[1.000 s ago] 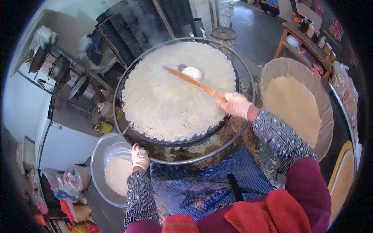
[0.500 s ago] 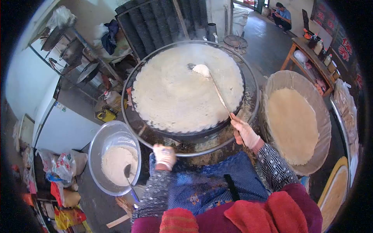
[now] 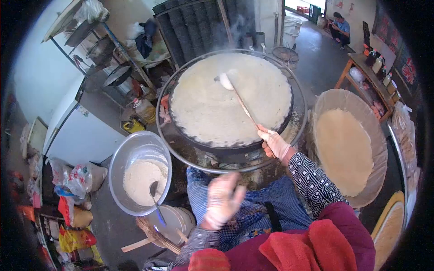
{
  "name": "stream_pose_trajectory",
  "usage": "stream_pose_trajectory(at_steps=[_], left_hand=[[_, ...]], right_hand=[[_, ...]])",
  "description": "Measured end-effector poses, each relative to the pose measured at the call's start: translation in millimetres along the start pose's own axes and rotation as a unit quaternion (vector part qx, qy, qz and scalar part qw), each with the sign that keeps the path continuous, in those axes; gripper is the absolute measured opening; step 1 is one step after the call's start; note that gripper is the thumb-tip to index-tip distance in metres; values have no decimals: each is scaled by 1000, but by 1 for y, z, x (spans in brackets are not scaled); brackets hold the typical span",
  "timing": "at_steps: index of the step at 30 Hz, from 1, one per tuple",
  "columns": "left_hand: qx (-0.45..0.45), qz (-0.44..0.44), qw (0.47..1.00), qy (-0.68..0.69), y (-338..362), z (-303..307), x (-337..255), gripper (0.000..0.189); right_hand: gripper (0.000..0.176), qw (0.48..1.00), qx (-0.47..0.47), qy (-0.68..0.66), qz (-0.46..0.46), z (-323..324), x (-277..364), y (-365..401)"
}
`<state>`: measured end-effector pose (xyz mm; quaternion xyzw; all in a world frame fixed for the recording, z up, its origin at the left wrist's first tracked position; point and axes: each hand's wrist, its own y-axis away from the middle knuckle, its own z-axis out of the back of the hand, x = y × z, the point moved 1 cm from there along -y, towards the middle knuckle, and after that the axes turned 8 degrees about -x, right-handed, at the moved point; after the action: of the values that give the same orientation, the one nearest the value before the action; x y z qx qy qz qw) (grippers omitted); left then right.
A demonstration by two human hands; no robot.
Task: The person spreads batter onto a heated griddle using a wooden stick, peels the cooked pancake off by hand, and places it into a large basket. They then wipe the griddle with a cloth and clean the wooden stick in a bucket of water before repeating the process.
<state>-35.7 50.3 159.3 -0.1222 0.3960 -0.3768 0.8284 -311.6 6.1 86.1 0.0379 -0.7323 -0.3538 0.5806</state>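
My right hand (image 3: 275, 143), in a thin pale glove, is closed round the long handle of a ladle (image 3: 244, 107). The ladle's batter-white head lies on a wide layer of pale batter (image 3: 199, 106) spread over a round black griddle (image 3: 217, 148). Gloved as well and slightly blurred, my left hand (image 3: 224, 201) is lifted over my blue checked apron (image 3: 257, 212). Its thumb stands apart from the fingers and it holds nothing. The metal ring (image 3: 192, 166) round the griddle lies just beyond it.
At left stands a metal basin (image 3: 118, 192) of pale batter with a second ladle (image 3: 155, 195) in it, beside a white bucket (image 3: 181, 219). A lined basket (image 3: 379, 167) with a thin tan round is at right. Another person (image 3: 340, 29) crouches far back.
My left hand has come off the ring and moved right, towards my body. My right hand has shifted slightly left and up with the ladle. The view has turned a little left.
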Motion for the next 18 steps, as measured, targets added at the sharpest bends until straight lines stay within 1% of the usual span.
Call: stream_pose_trajectory(at_steps=[2,4,5,6,7,8,10,11,12,14,17,18], left_hand=[[-123,74,989,-41,34,33,50,34],[-87,130,963,-218,92,65,132,46],[-27,238,925,-295,125,78,166,55],[34,340,866,-366,153,89,194,64],[106,452,809,-362,170,95,220,70],[176,554,734,-350,185,99,239,77],[194,571,712,-359,213,98,262,76],[203,579,702,-362,224,96,270,75],[192,586,707,-345,220,98,265,74],[171,599,716,-315,213,106,253,72],[28,607,762,-222,232,116,241,68],[-77,628,765,-121,245,114,239,64]], right_hand=[[46,1000,21,-21,-9,-7,-3,2],[45,999,33,-35,-15,-14,-6,4],[44,998,35,-39,-17,-19,-9,6],[43,998,38,-44,-20,-24,-14,9],[42,998,35,-48,-19,-29,-19,10],[42,997,41,-58,-26,-33,-22,14],[40,995,50,-80,-39,-44,-26,26],[36,995,51,-83,-38,-48,-29,32],[34,992,52,-105,-40,-53,-35,35],[33,974,108,-186,-76,-48,-43,37],[31,945,135,-294,-50,-43,-55,61],[37,958,62,-281,-13,-47,-64,70]])
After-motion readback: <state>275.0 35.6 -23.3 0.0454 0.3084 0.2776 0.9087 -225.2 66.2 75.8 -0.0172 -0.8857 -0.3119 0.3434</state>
